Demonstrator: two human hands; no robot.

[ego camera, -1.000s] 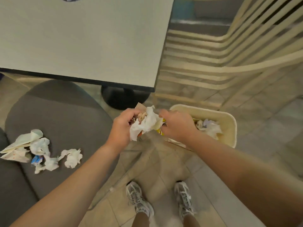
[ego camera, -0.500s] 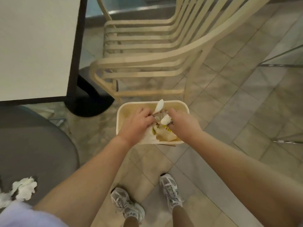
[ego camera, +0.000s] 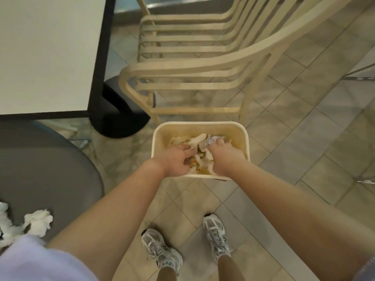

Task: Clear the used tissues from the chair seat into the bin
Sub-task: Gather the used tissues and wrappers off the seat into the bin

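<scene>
both hands are down inside the bin (ego camera: 199,126), which stands on the tiled floor just in front of the shoes (ego camera: 162,252). the left hand (ego camera: 175,162) sits at the near left of the bin opening with its fingers curled into the wad of tissues (ego camera: 197,142); the right hand (ego camera: 225,157) sits at the near right, its fingers also bent onto the paper. whether the fingers grip the wad or only press on it cannot be told from this view.

step in hand: deposit the load. judged procedure:
- keep both hands below the bin rim before letting go, so that no loose paper drifts onto the floor.
- spread the fingers fully and draw the hands straight up; damp tissue tends to cling to skin, so check each palm.
- avoid pushing on the near wall of the bin; it looks light and could tip or slide.

the task is not finished. more crumpled tissues (ego camera: 38,220) lie on the grey chair seat (ego camera: 50,169), to the left of the bin and nearer the person, partly hidden by a sleeve (ego camera: 30,260). a second load will be needed.
</scene>
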